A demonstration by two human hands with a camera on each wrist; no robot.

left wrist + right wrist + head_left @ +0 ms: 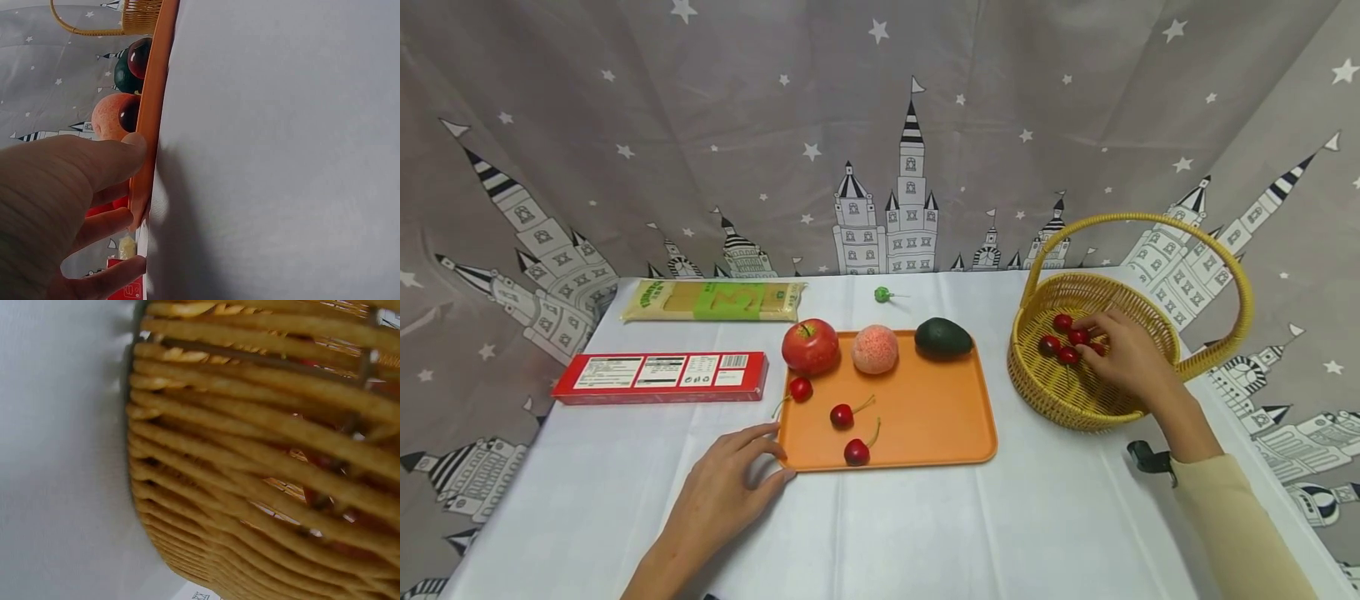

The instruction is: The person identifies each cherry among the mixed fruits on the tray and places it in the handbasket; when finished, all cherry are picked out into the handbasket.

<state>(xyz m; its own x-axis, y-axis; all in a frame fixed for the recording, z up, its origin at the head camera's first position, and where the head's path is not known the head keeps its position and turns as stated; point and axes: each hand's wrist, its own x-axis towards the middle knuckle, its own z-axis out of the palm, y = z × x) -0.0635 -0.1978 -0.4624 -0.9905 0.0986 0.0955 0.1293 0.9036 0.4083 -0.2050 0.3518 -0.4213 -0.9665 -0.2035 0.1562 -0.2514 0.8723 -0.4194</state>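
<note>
My right hand [1122,354] reaches down into the yellow wicker basket [1026,387], thumb and forefinger around a red cherry [1078,337]. Several other cherries [1049,345] lie close by on the basket floor, one partly hidden under the hand. The right wrist view shows only the basket's woven side [250,456]; the hand is out of sight there. My left hand [727,483] touches the front left corner of the orange tray [925,417] with relaxed fingers. In the left wrist view the thumb [125,153] rests at the tray's rim [150,119].
On the tray are an apple [810,347], a peach [875,349], an avocado [943,338] and three stemmed cherries [857,452]. Left of it lie a red box [662,377] and a pasta packet [715,301]. A small green item [882,294] sits behind. The basket's handle [1138,218] arches high.
</note>
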